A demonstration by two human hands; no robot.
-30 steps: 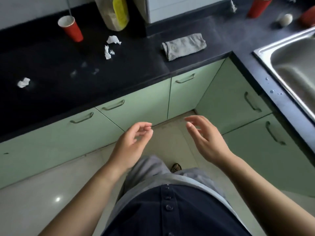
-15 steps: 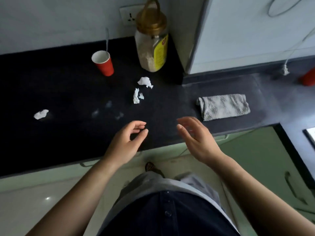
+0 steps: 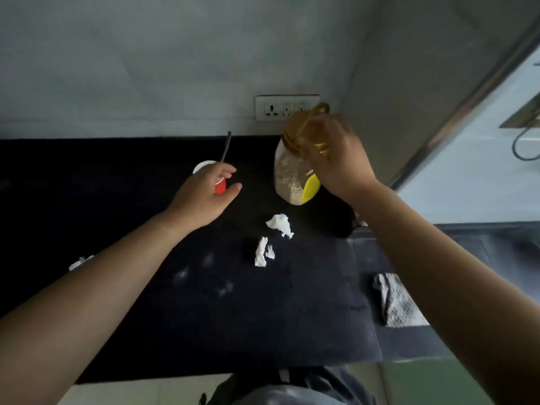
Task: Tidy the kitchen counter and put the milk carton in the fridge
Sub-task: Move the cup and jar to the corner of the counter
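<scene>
Both hands reached forward: right hand (image 3: 342, 162) grips jar lid (image 3: 302, 133); left hand (image 3: 201, 197) half-open around cup (image 3: 220, 187).

Matt black counter (image 3: 175, 331), clear plastic jar (image 3: 287, 176), crumpled white paper scraps (image 3: 280, 225), coarse grey cloth (image 3: 397, 302).

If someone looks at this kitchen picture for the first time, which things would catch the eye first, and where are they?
First the two hands at the back of the black counter: the right hand grips the top of a grain-filled jar, the left hand curves around a red cup. Next, white paper scraps lie mid-counter, a grey cloth to their right.
</scene>
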